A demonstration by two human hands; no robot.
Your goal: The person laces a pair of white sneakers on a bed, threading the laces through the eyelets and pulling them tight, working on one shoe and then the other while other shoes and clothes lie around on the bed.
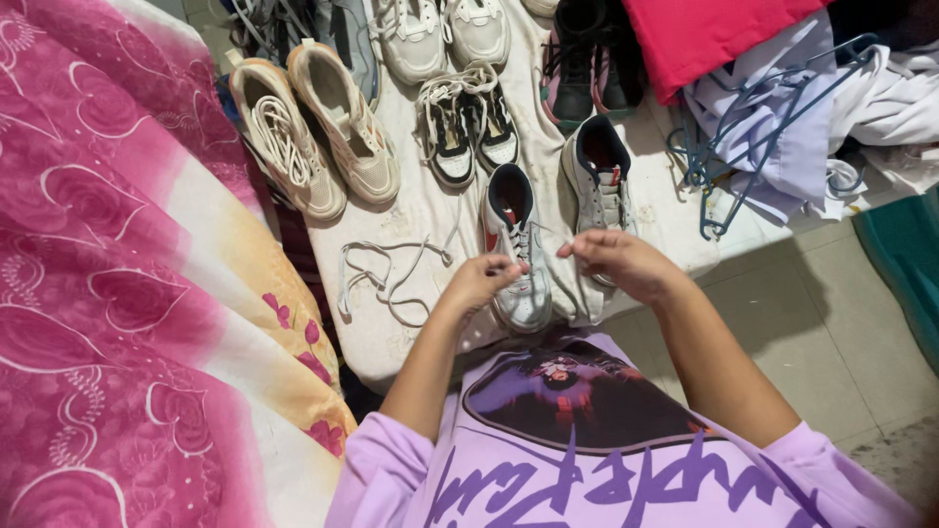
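Note:
A grey and white sneaker (515,249) with a dark lining lies on the white cloth-covered surface (421,210), toe toward me. My left hand (479,281) hovers over its left side with fingers pinched on a thin white lace. My right hand (618,261) is to the right, fingers curled, also pinching a lace end beside the matching sneaker (599,171). A loose white shoelace (386,274) lies to the left of my left hand.
Several other shoes lie farther back: a beige pair (313,127), a black and white pair (468,122), white ones (440,34). A pink patterned fabric (108,293) fills the left. Blue hangers (743,147), pale clothes and a red cloth (704,34) sit at right.

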